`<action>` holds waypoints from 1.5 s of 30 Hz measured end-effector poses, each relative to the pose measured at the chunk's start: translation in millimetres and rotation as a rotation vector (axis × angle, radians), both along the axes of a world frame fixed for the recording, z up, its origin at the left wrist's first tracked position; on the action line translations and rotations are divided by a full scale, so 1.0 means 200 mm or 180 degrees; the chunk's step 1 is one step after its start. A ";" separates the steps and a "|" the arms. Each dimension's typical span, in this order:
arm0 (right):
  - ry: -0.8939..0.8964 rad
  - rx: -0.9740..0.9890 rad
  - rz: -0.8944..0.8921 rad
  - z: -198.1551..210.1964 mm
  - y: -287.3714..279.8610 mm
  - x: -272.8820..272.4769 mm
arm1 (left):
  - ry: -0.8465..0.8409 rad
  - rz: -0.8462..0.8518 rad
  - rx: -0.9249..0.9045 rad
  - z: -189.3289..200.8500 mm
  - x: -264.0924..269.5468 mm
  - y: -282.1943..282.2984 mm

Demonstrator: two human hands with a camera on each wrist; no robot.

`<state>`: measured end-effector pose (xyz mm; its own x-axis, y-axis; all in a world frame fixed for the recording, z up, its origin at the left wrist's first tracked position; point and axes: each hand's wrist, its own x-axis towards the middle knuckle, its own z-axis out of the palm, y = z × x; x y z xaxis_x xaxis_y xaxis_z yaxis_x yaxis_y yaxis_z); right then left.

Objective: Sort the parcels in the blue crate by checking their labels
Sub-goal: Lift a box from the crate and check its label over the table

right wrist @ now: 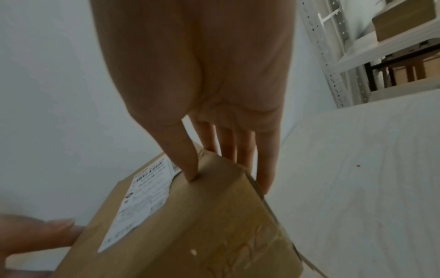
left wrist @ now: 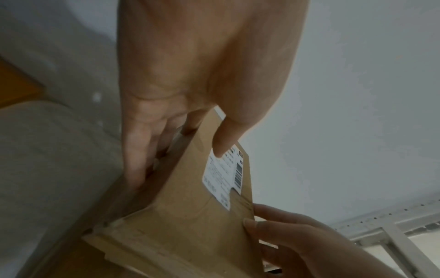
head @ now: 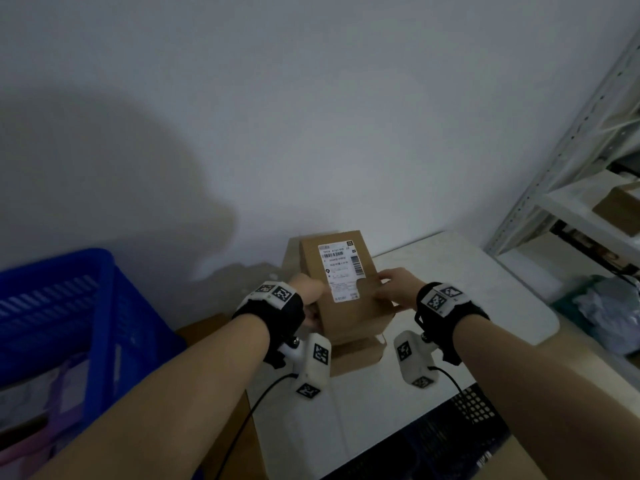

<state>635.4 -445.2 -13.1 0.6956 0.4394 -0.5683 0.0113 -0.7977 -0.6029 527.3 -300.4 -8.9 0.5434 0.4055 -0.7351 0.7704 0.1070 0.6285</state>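
A brown cardboard parcel [head: 349, 306] with a white shipping label [head: 341, 271] facing up is held over the white table, above another brown box [head: 356, 355] lying flat. My left hand [head: 308, 296] grips its left side, thumb on the top face [left wrist: 223, 141] and fingers [left wrist: 140, 150] along the side. My right hand [head: 391, 289] grips the right edge, thumb [right wrist: 188, 165] on top, fingers [right wrist: 250, 156] down the right side. The parcel [left wrist: 185, 216] and the parcel's label [right wrist: 140, 203] fill both wrist views. The blue crate [head: 69, 323] stands at the left, with parcels dimly seen inside.
The white table [head: 450, 289] reaches to the right and front. A metal shelf rack [head: 571, 188] with cardboard boxes stands at the right. Crumpled plastic bags [head: 602, 313] lie beyond the table's right edge. A dark perforated thing [head: 450, 438] sits at the front. A bare wall is behind.
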 end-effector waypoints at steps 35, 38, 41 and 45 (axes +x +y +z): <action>0.0915 0.2104 0.2450 0.83 1.21 -1.55 | -0.1999 0.2733 0.1312 0.95 -2.19 0.69; 0.1312 0.2116 0.2589 0.75 1.36 -1.76 | -0.1883 0.2932 0.1306 0.91 -2.39 0.75; 0.1630 0.2075 0.2596 0.67 1.49 -1.93 | -0.1735 0.3070 0.1237 0.86 -2.57 0.84; 0.1805 0.2031 0.2556 0.58 1.64 -2.12 | -0.1620 0.3081 0.1031 0.79 -2.78 1.00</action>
